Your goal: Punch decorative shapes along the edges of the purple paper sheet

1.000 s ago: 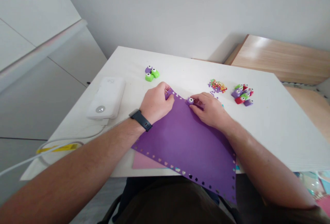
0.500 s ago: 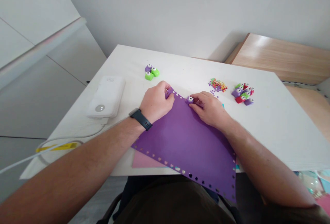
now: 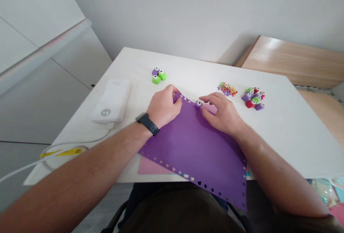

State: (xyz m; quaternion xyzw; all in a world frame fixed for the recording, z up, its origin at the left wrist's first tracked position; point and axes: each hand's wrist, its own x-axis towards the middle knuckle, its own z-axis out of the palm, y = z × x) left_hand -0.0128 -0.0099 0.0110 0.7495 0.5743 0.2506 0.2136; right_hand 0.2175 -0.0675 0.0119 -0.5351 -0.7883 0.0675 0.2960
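Observation:
A purple sheet (image 3: 199,147), perhaps paper or foam, has small hearts, flowers and other shapes cut along its edges. Its far left corner is pinched between the thumb and fingers of my left hand (image 3: 165,104). A purple craft punch (image 3: 198,104) with a white, eye-like button sits on the sheet's far edge. Just right of the punch, my right hand (image 3: 221,113) has thumb and fingers spread apart, the fingertips close to it; whether the thumb touches it I cannot tell. Part of a pink sheet (image 3: 156,166) shows beneath the purple one.
Two green punches and a purple one (image 3: 156,79) stand at the back left. Tiny coloured cut-outs (image 3: 227,89) lie in a pile, with several more punches (image 3: 253,98) to their right. A white power bank (image 3: 112,100) with a cable (image 3: 72,142) rests on the left of the white table (image 3: 282,136).
My right hand has loosened from the purple punch, its fingers now spread. The punch stays on the sheet's edge. My left hand keeps its pinch on the corner.

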